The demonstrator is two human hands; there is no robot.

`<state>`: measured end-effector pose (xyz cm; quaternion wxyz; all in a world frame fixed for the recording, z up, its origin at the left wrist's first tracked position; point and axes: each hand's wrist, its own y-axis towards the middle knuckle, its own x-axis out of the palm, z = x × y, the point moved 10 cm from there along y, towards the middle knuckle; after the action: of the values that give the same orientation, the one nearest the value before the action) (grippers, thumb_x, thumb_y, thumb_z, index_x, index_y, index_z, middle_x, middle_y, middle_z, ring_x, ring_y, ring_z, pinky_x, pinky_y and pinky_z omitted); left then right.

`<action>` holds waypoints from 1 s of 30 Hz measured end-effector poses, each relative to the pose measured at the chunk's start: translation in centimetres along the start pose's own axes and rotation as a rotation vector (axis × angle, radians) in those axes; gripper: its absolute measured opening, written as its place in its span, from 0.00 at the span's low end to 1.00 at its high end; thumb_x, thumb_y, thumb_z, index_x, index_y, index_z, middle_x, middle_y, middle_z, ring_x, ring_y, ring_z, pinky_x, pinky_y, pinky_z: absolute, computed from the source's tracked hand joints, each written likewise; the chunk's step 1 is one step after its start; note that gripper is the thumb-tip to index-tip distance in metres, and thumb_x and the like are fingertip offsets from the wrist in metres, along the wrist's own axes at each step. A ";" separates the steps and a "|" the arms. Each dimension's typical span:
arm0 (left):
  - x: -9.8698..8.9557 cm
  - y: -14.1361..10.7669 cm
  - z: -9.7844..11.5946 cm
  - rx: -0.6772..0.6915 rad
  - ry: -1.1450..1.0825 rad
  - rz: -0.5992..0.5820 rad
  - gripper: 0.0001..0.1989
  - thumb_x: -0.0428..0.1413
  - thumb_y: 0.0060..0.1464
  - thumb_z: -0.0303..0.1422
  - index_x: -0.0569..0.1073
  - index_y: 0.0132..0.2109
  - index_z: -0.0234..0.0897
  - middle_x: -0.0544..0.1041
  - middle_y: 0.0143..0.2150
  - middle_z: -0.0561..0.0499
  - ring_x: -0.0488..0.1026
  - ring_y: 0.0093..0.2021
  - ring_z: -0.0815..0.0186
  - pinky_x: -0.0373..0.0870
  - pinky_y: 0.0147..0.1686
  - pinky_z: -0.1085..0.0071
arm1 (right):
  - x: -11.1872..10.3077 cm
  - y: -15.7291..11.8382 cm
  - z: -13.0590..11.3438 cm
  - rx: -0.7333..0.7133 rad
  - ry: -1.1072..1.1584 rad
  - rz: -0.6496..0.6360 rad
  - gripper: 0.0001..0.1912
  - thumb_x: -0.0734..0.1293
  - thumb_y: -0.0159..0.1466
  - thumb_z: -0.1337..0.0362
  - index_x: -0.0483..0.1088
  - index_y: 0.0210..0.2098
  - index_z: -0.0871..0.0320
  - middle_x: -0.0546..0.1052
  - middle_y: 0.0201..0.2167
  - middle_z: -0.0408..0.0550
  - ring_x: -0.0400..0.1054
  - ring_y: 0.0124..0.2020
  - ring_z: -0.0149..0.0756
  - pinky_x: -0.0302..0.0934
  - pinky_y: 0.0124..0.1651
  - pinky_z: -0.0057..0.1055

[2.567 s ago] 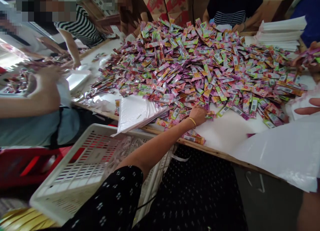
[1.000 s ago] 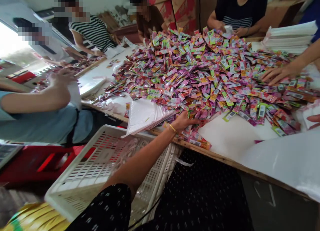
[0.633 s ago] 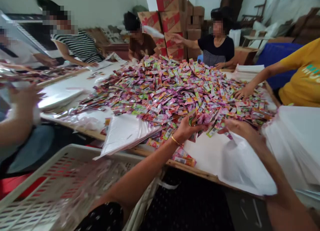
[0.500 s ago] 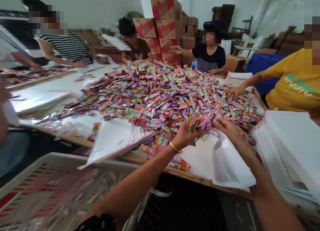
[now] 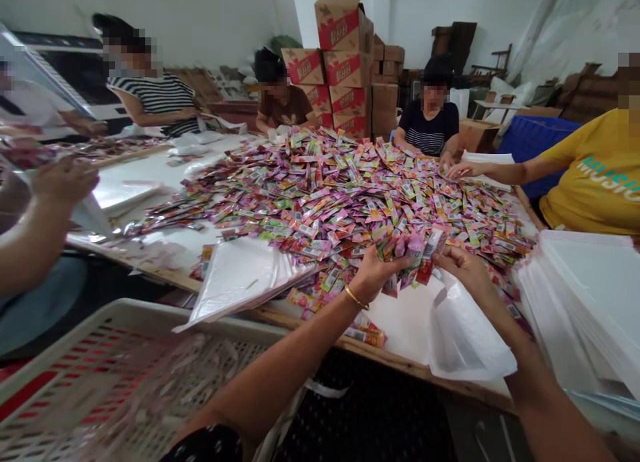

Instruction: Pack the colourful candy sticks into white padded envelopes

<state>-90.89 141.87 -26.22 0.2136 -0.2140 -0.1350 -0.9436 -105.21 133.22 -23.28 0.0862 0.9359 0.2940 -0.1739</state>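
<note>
My left hand [image 5: 376, 273], with a gold bangle at the wrist, is closed round a fanned bunch of small colourful packets [image 5: 400, 247]. Fingers of my right hand [image 5: 464, 265] pinch a packet [image 5: 431, 247] at the right end of that bunch. Below my right hand and forearm hangs a white plastic bag [image 5: 463, 332], its upper part partly hidden; whether my fingers also grip it I cannot tell. Just beyond both hands rises a large heap of similar packets [image 5: 330, 189] on the white table.
White bags lie stacked left of me [image 5: 245, 279] and right [image 5: 585, 295]. A perforated crate [image 5: 125, 309] with clear scraps stands at lower left. Several co-workers surround the table; one in a yellow shirt [image 5: 595, 162] reaches into the heap. Cartons [image 5: 345, 69] are piled behind.
The bunch has fanned out in my hands, and the right-hand packet now shows upright. At left a co-worker's hand has come into view with a white bag. The view has shifted slightly.
</note>
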 end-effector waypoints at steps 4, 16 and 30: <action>-1.1 0.3 -0.9 -0.042 -0.053 0.015 0.22 0.71 0.34 0.35 0.77 0.39 0.33 0.80 0.37 0.52 0.75 0.37 0.65 0.73 0.44 0.68 | 0.5 1.1 0.9 0.004 -0.202 -0.057 0.27 0.67 0.53 0.38 0.70 0.23 0.58 0.71 0.20 0.43 0.62 0.23 0.33 0.53 0.28 0.29; 0.6 -0.6 3.2 -0.342 -0.246 -0.158 0.10 0.62 0.49 0.35 0.72 0.31 0.32 0.73 0.21 0.51 0.73 0.24 0.68 0.71 0.26 0.73 | -3.8 0.3 -4.3 -0.117 -0.451 0.405 0.19 0.61 0.59 0.48 0.71 0.29 0.58 0.71 0.22 0.45 0.59 0.25 0.34 0.51 0.31 0.31; 8.4 -0.9 10.9 0.622 0.736 -0.355 0.19 0.60 0.51 0.30 0.71 0.51 0.36 0.76 0.48 0.44 0.72 0.48 0.58 0.66 0.49 0.66 | -3.1 -4.5 -4.9 -0.245 -0.110 0.482 0.18 0.65 0.60 0.49 0.72 0.31 0.58 0.72 0.23 0.44 0.61 0.27 0.33 0.56 0.31 0.30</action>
<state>-94.37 143.51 -13.02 0.1370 0.2321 -0.3593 -0.8935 -108.79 136.54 -17.82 0.2537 0.9505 0.0766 -0.1620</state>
